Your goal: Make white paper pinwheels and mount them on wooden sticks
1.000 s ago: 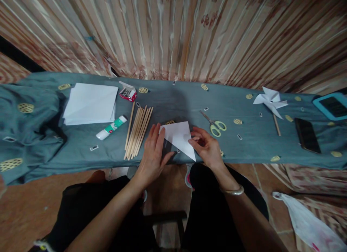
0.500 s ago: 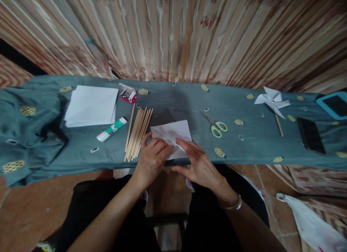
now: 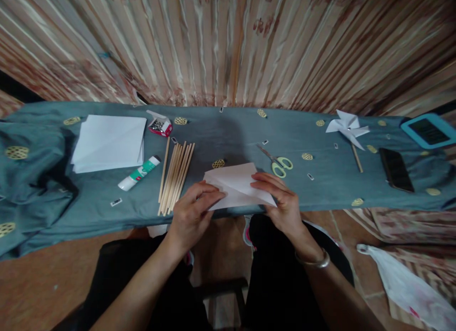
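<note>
A small white sheet of paper (image 3: 237,184) with a diagonal crease lies at the front edge of the cloth-covered table. My left hand (image 3: 194,210) pinches its left side between thumb and fingers. At its right side, my right hand (image 3: 281,203) grips the corner, fingers on top and the thumb hidden below. Just left of the paper is a bundle of wooden sticks (image 3: 177,179). Green-handled scissors (image 3: 278,164) rest beyond my right hand, blades pointing away to the left.
On the left are a stack of white paper (image 3: 110,141), a glue stick (image 3: 138,173) and an open red box of metal pins (image 3: 160,126). A paper pinwheel (image 3: 348,129), a black phone (image 3: 396,169) and a blue-framed tablet (image 3: 429,130) lie to the right. A curtain (image 3: 228,51) hangs behind.
My right hand has moved from the paper's middle out to its right corner and taken hold there. The paper's right side is now lifted and turned slightly. The view has shifted a little.
</note>
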A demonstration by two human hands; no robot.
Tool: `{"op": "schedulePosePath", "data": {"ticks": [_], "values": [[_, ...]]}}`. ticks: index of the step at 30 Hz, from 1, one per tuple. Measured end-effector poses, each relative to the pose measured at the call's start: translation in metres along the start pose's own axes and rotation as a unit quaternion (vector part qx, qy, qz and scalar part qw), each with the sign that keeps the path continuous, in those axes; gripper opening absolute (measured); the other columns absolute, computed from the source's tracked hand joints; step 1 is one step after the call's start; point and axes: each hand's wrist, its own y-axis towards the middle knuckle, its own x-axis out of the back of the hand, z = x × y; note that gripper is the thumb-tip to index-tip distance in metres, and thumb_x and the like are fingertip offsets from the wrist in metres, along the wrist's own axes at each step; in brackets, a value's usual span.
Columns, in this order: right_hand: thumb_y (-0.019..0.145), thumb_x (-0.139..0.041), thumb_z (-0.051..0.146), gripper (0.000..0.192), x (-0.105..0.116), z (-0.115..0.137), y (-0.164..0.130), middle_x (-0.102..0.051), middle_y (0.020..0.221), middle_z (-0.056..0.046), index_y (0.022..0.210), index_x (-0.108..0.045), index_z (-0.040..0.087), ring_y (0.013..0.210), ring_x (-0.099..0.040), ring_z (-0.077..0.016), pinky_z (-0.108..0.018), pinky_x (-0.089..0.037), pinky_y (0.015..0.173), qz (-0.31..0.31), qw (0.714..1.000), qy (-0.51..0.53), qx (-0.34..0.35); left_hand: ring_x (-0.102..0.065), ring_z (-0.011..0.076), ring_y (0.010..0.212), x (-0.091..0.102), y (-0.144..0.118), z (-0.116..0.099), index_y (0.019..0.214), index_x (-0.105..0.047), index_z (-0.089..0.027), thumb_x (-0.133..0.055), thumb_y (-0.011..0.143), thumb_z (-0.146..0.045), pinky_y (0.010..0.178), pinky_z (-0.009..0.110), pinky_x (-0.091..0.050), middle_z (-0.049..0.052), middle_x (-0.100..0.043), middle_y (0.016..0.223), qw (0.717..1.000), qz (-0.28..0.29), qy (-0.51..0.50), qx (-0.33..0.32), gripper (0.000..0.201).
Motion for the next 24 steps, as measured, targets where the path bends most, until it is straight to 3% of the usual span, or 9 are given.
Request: {"op": "schedulePosePath", "data": {"ticks": [4,8,11,15,19,24], "values": [[0.088,-0.05,0.008,0.032,0.001,0.007,-0.001,-0.07,0.117,-0.01,0.112,-0.066,0.022,0.117,-0.06,-0.0263,-0.048,-0.047,0.097,-0.042,0.988,-0.138,0.059,-0.065,0.0203,0.098,-0.008,0.001,0.003,0.109,-0.065,-0.017,-0.059,0.086,-0.009,0.098,0.046,-0.049,0.008,-0.071,0.103,0.995,0.036,0.083,-0.034,0.025],[0.089,-0.05,0.008,0.026,-0.008,0.013,-0.004,-0.072,0.113,-0.012,0.107,-0.067,0.017,0.113,-0.062,-0.0268,-0.047,-0.048,0.095,0.027,0.978,-0.179,0.107,-0.062,0.026,0.111,-0.014,-0.002,0.012,0.112,-0.066,-0.016,-0.056,0.089,-0.012,0.103,0.056,-0.041,0.009,-0.071,0.115,0.984,0.109,0.142,-0.025,0.025],[0.09,-0.048,0.009,0.025,-0.011,0.012,-0.006,-0.071,0.116,-0.01,0.102,-0.068,0.018,0.113,-0.062,-0.025,-0.045,-0.048,0.097,0.095,0.979,-0.145,0.104,-0.061,0.0258,0.113,-0.014,-0.008,0.018,0.108,-0.068,-0.018,-0.054,0.09,-0.013,0.108,0.06,-0.033,0.006,-0.074,0.111,0.978,0.145,0.148,-0.015,0.023],[0.093,-0.047,0.017,0.023,-0.013,0.006,-0.008,-0.074,0.106,-0.008,0.102,-0.069,0.019,0.104,-0.067,-0.0221,-0.041,-0.051,0.094,0.134,0.99,-0.038,0.011,-0.065,0.0232,0.105,-0.012,-0.013,0.021,0.109,-0.067,-0.017,-0.049,0.093,-0.015,0.105,0.055,-0.038,0.008,-0.074,0.107,0.98,0.151,0.128,0.012,0.024],[0.093,-0.053,0.031,0.022,-0.024,0.001,0.0,-0.075,0.101,-0.006,0.103,-0.07,0.022,0.098,-0.07,-0.0229,-0.038,-0.053,0.09,0.096,0.986,0.03,-0.131,-0.066,0.0224,0.095,-0.014,-0.009,0.022,0.109,-0.067,-0.017,-0.045,0.096,-0.022,0.084,0.041,-0.053,0.009,-0.073,0.099,0.981,0.149,0.103,0.074,0.026],[0.087,-0.061,0.037,0.036,-0.039,-0.005,0.019,-0.074,0.108,-0.006,0.12,-0.063,0.023,0.102,-0.07,-0.0246,-0.037,-0.055,0.088,0.061,0.971,0.059,-0.225,-0.066,0.0218,0.085,-0.021,-0.009,0.027,0.128,-0.055,-0.015,-0.046,0.096,-0.028,0.077,0.036,-0.056,0.01,-0.069,0.093,0.977,0.108,0.11,0.15,0.036]]}}
